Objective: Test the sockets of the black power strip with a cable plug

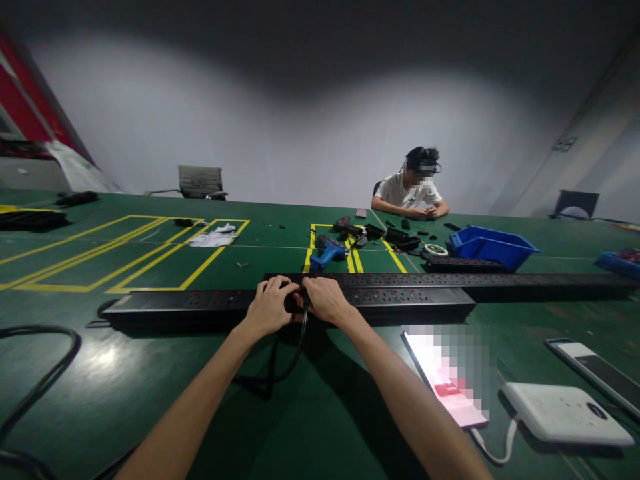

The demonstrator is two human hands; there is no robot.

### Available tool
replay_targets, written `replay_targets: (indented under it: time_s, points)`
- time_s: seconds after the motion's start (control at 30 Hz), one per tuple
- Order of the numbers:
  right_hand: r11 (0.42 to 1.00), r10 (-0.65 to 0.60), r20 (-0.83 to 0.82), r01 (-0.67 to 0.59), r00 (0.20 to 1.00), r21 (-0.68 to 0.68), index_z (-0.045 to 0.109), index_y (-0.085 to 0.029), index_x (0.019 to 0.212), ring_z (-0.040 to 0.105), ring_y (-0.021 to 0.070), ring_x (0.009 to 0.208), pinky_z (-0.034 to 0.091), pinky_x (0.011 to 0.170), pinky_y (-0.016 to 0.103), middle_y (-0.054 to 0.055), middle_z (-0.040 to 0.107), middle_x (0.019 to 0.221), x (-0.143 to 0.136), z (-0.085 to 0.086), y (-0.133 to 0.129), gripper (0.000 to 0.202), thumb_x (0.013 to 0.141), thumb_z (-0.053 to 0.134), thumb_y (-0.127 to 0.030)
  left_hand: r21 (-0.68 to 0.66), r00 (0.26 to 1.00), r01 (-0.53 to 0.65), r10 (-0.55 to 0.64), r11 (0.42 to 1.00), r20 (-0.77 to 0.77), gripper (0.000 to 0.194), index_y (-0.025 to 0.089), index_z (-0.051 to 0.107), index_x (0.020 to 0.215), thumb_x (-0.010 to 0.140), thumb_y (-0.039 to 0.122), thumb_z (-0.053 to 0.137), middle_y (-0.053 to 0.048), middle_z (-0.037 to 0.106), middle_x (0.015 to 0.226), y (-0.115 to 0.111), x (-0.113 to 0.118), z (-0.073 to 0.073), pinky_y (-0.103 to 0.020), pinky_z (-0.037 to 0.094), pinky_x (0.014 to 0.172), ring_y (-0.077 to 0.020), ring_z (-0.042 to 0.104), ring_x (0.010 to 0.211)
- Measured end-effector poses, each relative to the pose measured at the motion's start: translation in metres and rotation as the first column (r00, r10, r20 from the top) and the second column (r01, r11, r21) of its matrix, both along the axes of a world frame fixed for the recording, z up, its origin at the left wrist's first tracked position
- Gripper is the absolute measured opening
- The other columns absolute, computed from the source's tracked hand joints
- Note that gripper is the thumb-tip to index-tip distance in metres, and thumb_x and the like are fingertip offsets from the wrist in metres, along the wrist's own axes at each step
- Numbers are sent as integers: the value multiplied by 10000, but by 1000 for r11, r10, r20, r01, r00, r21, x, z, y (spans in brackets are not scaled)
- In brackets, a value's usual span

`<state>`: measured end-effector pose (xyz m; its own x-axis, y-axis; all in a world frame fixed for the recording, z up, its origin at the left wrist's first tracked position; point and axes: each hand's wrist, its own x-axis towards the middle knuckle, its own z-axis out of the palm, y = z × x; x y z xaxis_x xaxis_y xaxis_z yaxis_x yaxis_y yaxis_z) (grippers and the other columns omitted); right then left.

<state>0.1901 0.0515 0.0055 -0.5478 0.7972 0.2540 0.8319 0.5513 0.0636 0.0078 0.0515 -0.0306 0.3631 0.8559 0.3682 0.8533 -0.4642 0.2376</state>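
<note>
A long black power strip (pixel 400 303) with rows of sockets and small red parts lies across the green table. My left hand (pixel 271 307) is wrapped over the middle of this strip, fingers bent around its body. Close beside it, my right hand (pixel 325 299) is closed around the dark plug end of a black cable (pixel 301 340) at the strip's top. The cable hangs from that hand and loops on the table. My fingers hide most of the plug, so I cannot tell whether it sits in a socket.
Behind lies a second long black strip (pixel 550 285). Beyond are a blue power drill (pixel 330 252), small black parts, a tape roll (pixel 435 250) and a blue bin (pixel 493 245). A lit phone (pixel 440 380) and white power bank (pixel 565 413) lie right. A person (pixel 410 190) sits opposite.
</note>
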Motion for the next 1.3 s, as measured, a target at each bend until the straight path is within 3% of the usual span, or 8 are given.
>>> replay_targets:
  time_s: [0.2, 0.5, 0.83, 1.03, 1.3]
  points:
    - [998, 37, 10, -37, 999, 45, 571, -155, 999, 616, 231, 888, 411, 743, 297, 120, 669, 970, -2, -3, 2, 279, 955, 422, -386, -6, 1000, -3, 3, 1000, 15, 558, 280, 606, 1122, 622, 490, 736, -73, 519, 1217, 0, 1, 1, -457, 281, 1025, -300, 439, 1194]
    - [1000, 13, 0, -13, 1000, -10, 591, -174, 1019, 644, 222, 856, 393, 697, 277, 94, 692, 928, 0, 5, 2, 267, 951, 442, -385, -9, 1000, -11, 11, 1000, 17, 557, 284, 601, 1144, 634, 460, 739, -72, 522, 1216, -2, 1, 3, -460, 296, 1021, -299, 447, 1181]
    - [996, 34, -22, -32, 999, 81, 586, -160, 978, 609, 213, 885, 389, 734, 276, 100, 677, 959, -2, -5, 1, 228, 935, 483, -359, 4, 1000, -10, 10, 1000, 18, 573, 294, 603, 1143, 618, 475, 745, -68, 524, 1215, -1, 1, 2, -450, 297, 1024, -288, 448, 1187]
    - [997, -32, -83, 38, 996, 73, 576, -175, 962, 601, 202, 832, 378, 679, 268, 83, 670, 914, -1, -10, 2, 270, 961, 436, -406, -1, 1000, -13, 13, 1000, 14, 583, 291, 602, 1154, 623, 489, 741, -71, 526, 1213, -1, 1, 1, -454, 296, 1025, -294, 443, 1194]
    - [991, 40, -79, -29, 996, 133, 554, -149, 958, 553, 189, 857, 360, 747, 281, 102, 637, 960, -1, -16, 2, 187, 978, 416, -273, -1, 1000, -12, 12, 1000, 27, 613, 296, 603, 1169, 611, 510, 741, -67, 529, 1202, -2, 2, 2, -460, 292, 1024, -299, 449, 1181]
